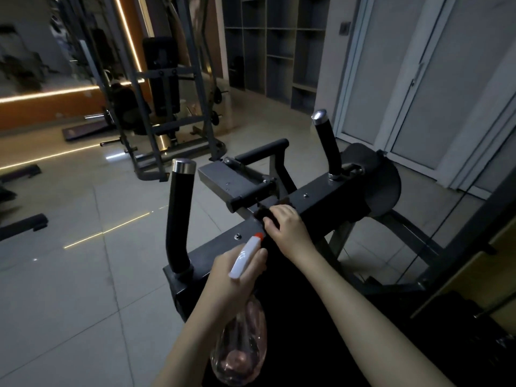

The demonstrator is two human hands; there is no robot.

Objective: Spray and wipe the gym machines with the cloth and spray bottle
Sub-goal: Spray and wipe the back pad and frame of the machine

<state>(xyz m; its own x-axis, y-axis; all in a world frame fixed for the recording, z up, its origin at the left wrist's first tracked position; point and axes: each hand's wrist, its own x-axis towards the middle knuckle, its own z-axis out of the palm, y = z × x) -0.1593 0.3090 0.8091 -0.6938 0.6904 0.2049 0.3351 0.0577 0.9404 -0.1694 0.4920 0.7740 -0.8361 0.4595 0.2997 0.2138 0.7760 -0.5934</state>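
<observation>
The left grip [236, 275] is curled round the neck of the spray bottle [240, 350], its red-tipped nozzle aimed at the machine's bar [324, 198]. Just beyond, the right grip [284, 227] pinches a dark cloth [267, 215] against that bar. The fingers mostly hide the cloth, which barely shows against the black metal. Two upright handles [178, 219] flank the bar. The black shape under the forearms is unreadable.

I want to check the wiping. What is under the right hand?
A dark cloth, gripped by the right hand and held against the bar. The hand covers most of the cloth, and the bar surface beneath cannot be seen.
</observation>
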